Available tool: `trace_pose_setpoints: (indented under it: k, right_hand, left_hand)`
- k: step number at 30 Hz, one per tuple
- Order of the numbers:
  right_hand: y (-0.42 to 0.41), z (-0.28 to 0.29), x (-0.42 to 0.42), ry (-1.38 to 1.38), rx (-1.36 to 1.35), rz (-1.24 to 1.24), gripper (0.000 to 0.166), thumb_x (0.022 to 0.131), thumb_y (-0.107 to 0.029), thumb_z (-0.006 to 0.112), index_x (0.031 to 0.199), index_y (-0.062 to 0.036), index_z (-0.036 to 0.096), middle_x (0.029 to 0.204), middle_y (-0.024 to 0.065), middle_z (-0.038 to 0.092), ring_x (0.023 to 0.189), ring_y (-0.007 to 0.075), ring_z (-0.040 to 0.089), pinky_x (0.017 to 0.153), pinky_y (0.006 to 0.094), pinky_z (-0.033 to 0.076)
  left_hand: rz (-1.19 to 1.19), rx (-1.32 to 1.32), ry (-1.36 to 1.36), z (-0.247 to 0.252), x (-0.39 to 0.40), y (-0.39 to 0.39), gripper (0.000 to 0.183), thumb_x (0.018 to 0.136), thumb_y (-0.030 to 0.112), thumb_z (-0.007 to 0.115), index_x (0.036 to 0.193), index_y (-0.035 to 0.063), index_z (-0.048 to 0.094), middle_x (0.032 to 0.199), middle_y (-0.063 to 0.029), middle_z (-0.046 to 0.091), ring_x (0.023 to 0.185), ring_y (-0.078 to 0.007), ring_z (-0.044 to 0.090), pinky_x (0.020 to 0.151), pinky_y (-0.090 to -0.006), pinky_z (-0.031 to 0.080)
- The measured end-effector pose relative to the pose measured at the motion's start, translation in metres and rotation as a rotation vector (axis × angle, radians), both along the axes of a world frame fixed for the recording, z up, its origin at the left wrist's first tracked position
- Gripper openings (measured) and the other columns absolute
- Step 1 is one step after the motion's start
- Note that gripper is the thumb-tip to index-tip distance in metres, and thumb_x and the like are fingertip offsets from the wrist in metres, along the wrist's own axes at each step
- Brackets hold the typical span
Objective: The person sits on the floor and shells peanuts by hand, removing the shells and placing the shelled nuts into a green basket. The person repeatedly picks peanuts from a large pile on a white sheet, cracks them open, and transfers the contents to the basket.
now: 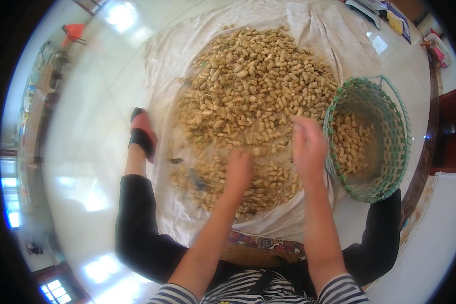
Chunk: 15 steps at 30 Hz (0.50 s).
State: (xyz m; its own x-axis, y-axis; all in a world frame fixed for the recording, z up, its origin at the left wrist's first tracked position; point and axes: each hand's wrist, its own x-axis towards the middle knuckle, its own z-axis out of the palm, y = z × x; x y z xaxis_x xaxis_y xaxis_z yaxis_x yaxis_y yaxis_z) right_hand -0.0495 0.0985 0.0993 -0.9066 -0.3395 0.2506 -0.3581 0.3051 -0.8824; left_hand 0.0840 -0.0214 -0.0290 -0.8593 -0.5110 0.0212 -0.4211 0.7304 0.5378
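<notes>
A large heap of unshelled peanuts (258, 79) lies on a pale cloth sheet (167, 49) on the floor, with bits of stem and leaf among them. My left hand (239, 167) is over the nearer peanuts, blurred, its fingers curled; what it may hold does not show. My right hand (309, 144) is over the right side of the peanuts, close beside a green and white woven basket (391, 152). Its fingers are partly bent and blurred, and I cannot tell whether anything is between them. The basket tilts towards the heap and has peanuts (349, 144) inside.
Glossy floor tiles (98, 87) surround the sheet. My legs are spread on both sides, with a red and black shoe (142, 131) at the sheet's left edge. A patterned mat or cushion (266, 243) lies close to my body. A red stool (74, 33) stands at the far left.
</notes>
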Motion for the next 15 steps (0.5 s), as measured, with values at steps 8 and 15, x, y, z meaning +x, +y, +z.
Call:
trace_pose_setpoints:
  k: [8, 15]
  right_hand:
    - [-0.082, -0.093, -0.063, -0.019, 0.824, 0.233, 0.053, 0.089, -0.023, 0.058, 0.137, -0.0121, 0.038, 0.149, 0.02, 0.016, 0.137, 0.0402, 0.017, 0.108, 0.0542, 0.025]
    - [-0.041, -0.117, 0.052, 0.142, 0.849, 0.474, 0.046, 0.086, -0.019, 0.062, 0.129, -0.0129, 0.048, 0.149, 0.016, 0.018, 0.138, 0.0393, 0.013, 0.105, 0.0651, 0.019]
  left_hand:
    - [0.42, 0.151, 0.218, 0.019, 0.035, -0.011, 0.019, 0.075, -0.001, 0.054, 0.089, 0.0069, 0.064, 0.09, -0.015, 0.059, 0.09, -0.0342, 0.057, 0.077, -0.0411, 0.046]
    - [0.39, -0.382, 0.065, 0.028, 0.033, -0.038, 0.02, 0.077, 0.003, 0.059, 0.094, 0.0087, 0.066, 0.102, -0.014, 0.061, 0.093, -0.032, 0.057, 0.08, -0.0392, 0.047]
